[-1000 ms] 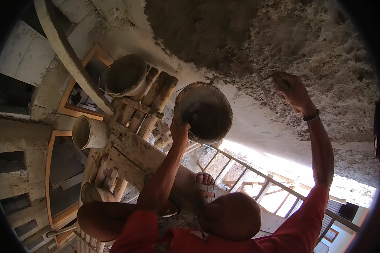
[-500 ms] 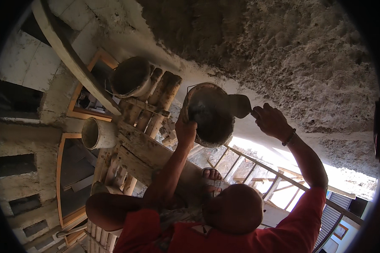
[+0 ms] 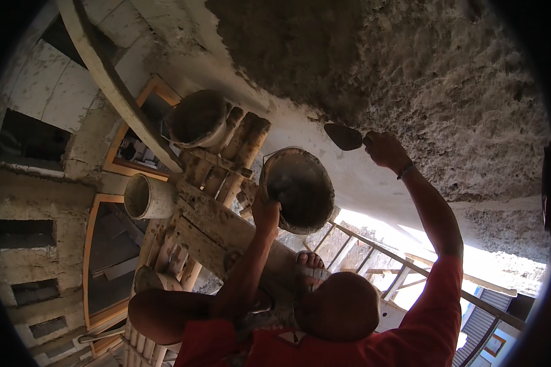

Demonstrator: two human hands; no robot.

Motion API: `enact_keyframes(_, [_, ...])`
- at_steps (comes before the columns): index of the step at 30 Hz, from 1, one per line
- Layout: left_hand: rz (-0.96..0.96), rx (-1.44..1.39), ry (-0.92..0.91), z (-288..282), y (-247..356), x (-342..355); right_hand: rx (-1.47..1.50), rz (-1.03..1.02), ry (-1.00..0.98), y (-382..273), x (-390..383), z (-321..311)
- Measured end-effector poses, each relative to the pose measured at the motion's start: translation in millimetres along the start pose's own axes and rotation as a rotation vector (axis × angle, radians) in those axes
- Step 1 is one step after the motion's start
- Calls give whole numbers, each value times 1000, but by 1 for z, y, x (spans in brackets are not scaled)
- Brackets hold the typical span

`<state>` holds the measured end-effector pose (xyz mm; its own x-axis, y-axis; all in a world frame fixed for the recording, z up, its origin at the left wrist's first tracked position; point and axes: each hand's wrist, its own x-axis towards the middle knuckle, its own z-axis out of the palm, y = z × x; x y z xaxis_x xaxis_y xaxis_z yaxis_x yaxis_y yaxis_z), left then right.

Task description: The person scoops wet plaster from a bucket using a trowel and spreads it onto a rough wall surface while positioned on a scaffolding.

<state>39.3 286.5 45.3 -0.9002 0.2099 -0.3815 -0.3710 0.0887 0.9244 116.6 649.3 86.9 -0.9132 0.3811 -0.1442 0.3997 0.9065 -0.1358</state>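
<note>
My left hand [image 3: 266, 215] grips the rim of a bucket [image 3: 298, 189], its fingers closed over the near left edge. The bucket is tilted with its mouth toward me, and dark grey wet mortar coats the inside. A thin wire handle stands at its far edge. My right hand [image 3: 386, 150] is closed round the handle of a trowel [image 3: 343, 136]. The trowel's dark rounded blade points left, at the lower edge of rough grey plaster [image 3: 447, 110] on the wall. Whether the blade touches the wall, I cannot tell.
Plank scaffolding [image 3: 211, 235] lies under my foot [image 3: 312, 269]. A second bucket [image 3: 197, 118] and a pale pail [image 3: 150, 197] stand on the left. A long curved-looking pole [image 3: 107, 79] crosses the upper left. A ladder-like wooden frame [image 3: 367, 254] runs at the right.
The trowel has left the bucket's right rim and moved up to the wall with my right hand. The bucket, in my left hand, has come lower and slightly left.
</note>
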Motion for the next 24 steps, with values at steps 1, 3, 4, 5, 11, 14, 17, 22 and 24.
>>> enact_keyframes(1, [-17, -35, -17, -2, -7, 3, 12, -7, 5, 2, 2, 3])
enact_keyframes(3, [-34, -79, -26, -6, -12, 4, 12, -46, 8, -9, 2, -3])
enact_keyframes(4, [-30, -89, -23, -7, -15, 4, -3, -74, 11, -14, -1, -6])
enact_keyframes(5, [-25, -100, -28, -5, -15, 4, -20, -94, 17, -18, -4, -13])
enact_keyframes(11, [-30, -86, -33, -3, -17, 6, 77, 20, 78, -41, 2, -33])
enact_keyframes(14, [-5, -106, -61, 7, -16, 5, -50, -171, 143, -19, 19, -18])
enact_keyframes(17, [-30, -107, -34, -8, -27, 11, 36, -151, 148, -60, 10, -48])
enact_keyframes(22, [-4, -127, -51, -6, -34, 11, 25, -222, 317, -42, 3, -44])
enact_keyframes(24, [-16, -125, -44, -6, -31, 9, 60, -215, 363, -50, -9, -56])
